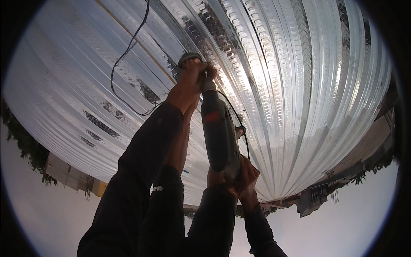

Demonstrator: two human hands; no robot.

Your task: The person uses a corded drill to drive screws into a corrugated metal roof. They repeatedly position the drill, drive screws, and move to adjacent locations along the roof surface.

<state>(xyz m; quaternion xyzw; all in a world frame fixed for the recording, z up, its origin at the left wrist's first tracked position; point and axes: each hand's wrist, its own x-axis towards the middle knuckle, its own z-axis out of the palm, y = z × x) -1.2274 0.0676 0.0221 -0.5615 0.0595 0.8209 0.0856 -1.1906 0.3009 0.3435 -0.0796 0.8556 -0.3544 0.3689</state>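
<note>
My right hand [246, 178] is wrapped round the rear grip of a dark power drill [219, 136] with a red patch on its body. The drill's nose points away from me, towards the ribbed metal sheeting [282, 111]. At that nose, my left hand [208, 70] has its fingers closed. What they hold is small and hidden by the fingers. A bare foot [189, 63] in dark footwear stands on the sheeting just left of this hand. Another foot [240, 131] shows partly behind the drill.
A thin black cable [113, 76] loops over the sheeting on the left. Another dark cord [236, 112] runs along the drill's right side. Dark-clothed legs fill the lower middle. Beyond the sheeting's edge are buildings [312, 199], trees [28, 147] and pale sky.
</note>
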